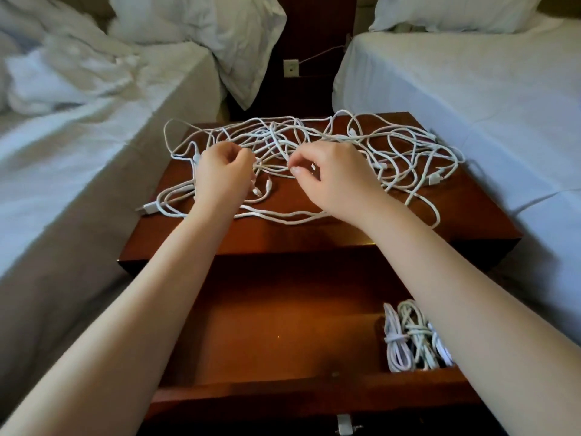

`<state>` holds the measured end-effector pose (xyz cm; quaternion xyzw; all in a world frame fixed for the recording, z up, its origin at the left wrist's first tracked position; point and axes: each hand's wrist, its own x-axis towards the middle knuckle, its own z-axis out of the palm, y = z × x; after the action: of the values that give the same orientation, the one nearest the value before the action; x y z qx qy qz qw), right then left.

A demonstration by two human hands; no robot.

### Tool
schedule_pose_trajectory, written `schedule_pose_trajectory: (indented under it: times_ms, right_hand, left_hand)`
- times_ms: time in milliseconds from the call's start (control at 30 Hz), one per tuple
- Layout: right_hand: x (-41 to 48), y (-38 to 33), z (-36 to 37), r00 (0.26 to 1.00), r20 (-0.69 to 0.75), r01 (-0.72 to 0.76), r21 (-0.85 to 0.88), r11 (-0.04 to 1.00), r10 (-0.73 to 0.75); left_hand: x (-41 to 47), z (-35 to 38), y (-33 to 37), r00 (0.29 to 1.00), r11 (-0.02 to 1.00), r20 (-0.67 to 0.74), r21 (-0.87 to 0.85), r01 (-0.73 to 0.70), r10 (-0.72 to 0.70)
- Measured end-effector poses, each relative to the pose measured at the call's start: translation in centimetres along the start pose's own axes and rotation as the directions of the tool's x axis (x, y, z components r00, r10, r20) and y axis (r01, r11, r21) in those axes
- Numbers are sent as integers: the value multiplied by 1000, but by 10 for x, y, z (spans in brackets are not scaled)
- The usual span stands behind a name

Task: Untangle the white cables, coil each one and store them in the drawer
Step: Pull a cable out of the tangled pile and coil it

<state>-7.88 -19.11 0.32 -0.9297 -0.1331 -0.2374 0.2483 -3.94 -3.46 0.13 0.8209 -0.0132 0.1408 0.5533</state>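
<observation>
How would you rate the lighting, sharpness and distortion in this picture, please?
Head view: soft, even light on the beds, no hard shadows; a small glare streak on the nightstand front edge; the drawer floor is dim and orange; wide-angle stretch swells the forearms at the bottom; the tangled cables, pinched by the left hand and right hand, look slightly soft.

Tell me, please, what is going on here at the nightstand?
A person is working at a tangle of white cables spread over the nightstand top. The left hand and right hand each pinch strands near its middle. Below, the drawer stands open, with a few coiled cables already at its right end; most cable is not yet sorted.
</observation>
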Motion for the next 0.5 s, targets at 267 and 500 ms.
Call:
schedule_pose_trajectory:
  times_ms: [267,500]
  right_hand:
    - [40,-10,49,986,168,14,16,1000,-16]
    - [50,-12,60,904,427,10,-69,998,20]
  left_hand:
    - [43,4,-22,987,987,-134,-151,63,-84]
    - [64,2,-23,1000,992,-7,-127,4,-5]
